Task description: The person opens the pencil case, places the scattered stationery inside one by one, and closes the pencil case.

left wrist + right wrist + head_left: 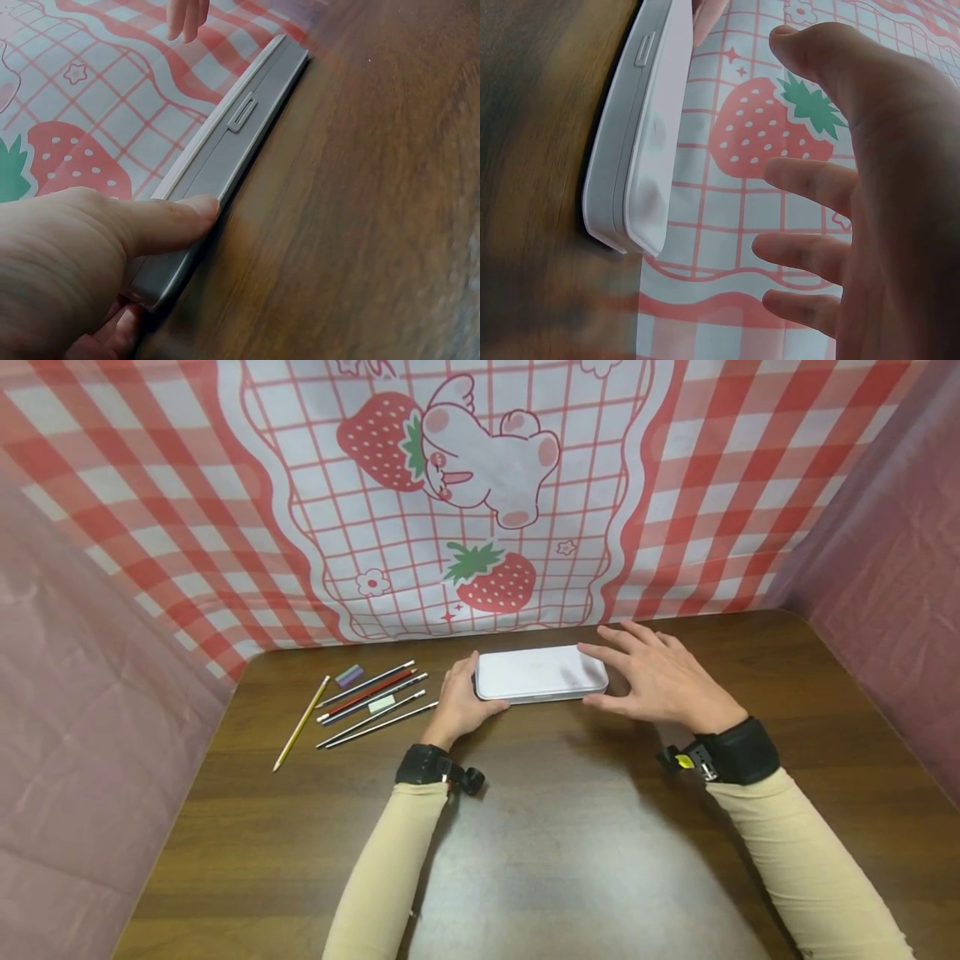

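Note:
A closed white pencil case lies near the back of the wooden table, its small front clasp facing the person. My left hand grips the case's left end, the thumb along the front side and the other fingers round the end, partly hidden. At the right end hovers my right hand, fingers spread and holding nothing. In the right wrist view its fingers are apart from the case. Left of the left hand lie several pencils, a pale green eraser and a purple-and-green eraser.
A yellow pencil lies apart, furthest left on the wooden table. Behind the table's back edge hangs a red-and-white checked cloth with strawberries. Pinkish cloths hang at both sides.

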A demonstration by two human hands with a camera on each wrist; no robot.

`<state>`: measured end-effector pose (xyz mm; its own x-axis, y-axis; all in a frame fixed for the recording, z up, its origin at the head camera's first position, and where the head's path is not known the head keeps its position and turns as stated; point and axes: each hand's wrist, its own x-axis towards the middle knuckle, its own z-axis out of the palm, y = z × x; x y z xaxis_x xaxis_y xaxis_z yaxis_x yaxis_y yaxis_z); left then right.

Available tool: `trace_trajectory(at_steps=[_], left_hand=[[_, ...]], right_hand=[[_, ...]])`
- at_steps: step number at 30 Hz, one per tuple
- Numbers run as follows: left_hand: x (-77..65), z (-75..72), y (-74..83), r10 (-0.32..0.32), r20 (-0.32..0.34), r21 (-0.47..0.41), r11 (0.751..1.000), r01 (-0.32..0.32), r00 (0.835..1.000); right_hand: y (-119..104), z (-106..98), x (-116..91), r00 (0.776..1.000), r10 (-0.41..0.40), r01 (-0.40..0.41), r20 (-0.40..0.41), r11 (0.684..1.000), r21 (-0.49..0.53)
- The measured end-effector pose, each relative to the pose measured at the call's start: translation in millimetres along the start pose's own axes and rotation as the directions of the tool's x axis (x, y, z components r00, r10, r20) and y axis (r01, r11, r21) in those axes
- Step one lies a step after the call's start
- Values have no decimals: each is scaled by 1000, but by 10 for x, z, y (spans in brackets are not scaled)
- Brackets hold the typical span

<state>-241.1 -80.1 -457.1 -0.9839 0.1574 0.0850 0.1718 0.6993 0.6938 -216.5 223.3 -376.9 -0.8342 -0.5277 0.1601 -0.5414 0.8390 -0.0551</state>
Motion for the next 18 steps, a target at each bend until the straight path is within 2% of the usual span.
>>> trace_trajectory(at_steps=[10, 18], left_hand=[[-3, 11, 10, 1, -6, 3, 1000, -1, 1000], [-5, 7, 14, -9, 3, 11, 1000, 9, 1000]], right_hand=[[7, -50, 22, 1000, -1, 1, 0, 1000, 6], [51, -362, 133, 997, -24, 22, -74, 1000, -22]])
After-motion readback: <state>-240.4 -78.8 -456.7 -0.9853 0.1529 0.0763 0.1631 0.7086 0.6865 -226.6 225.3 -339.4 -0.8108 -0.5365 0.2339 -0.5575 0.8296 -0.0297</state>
